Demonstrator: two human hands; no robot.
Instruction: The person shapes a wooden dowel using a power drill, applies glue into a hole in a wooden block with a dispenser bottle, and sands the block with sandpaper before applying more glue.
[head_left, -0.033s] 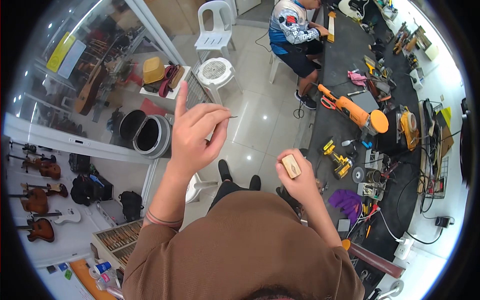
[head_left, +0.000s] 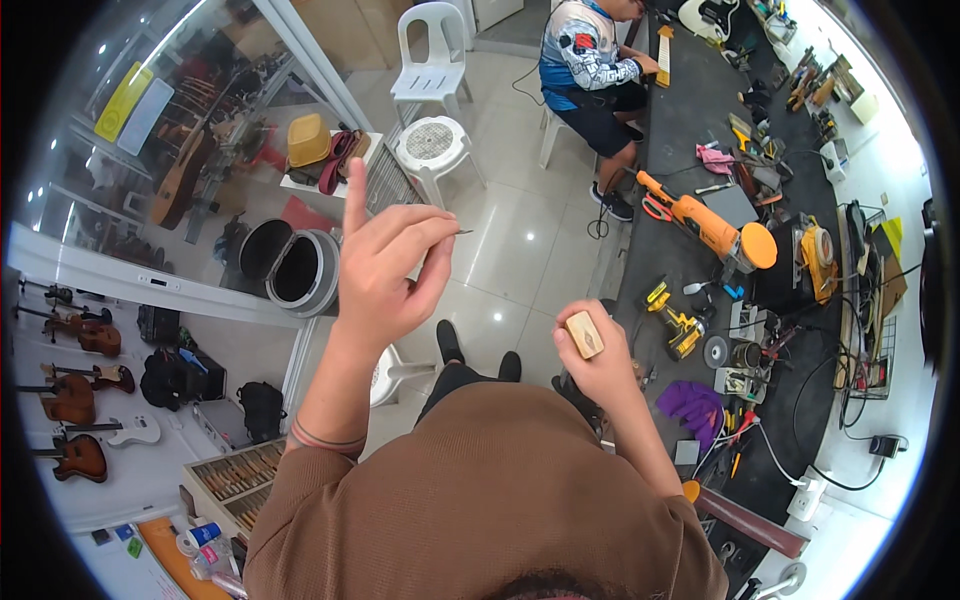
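Observation:
My left hand (head_left: 388,270) is raised at centre left, its index finger stretched up and away from the rest. Between the thumb and another finger it pinches a thin, dark sliver (head_left: 464,232), too small to make out exactly. Lower on the right, my right hand (head_left: 608,368) is closed around a small pale wooden block (head_left: 584,335), whose top face shows a dark mark. The fingers under the block are mostly hidden. Both hands are in the air over the floor, apart from each other.
Along the right runs a dark workbench (head_left: 665,225) with an orange power tool (head_left: 705,222), a yellow drill (head_left: 678,325) and a purple cloth (head_left: 692,405). A person (head_left: 590,60) sits at its far end beside a guitar neck (head_left: 663,58). White chairs, a trash bin (head_left: 305,270) and guitars stand left.
My left hand has shifted very slightly left, its index finger tipping the same way. The wooden block in my right hand has moved a little to the right.

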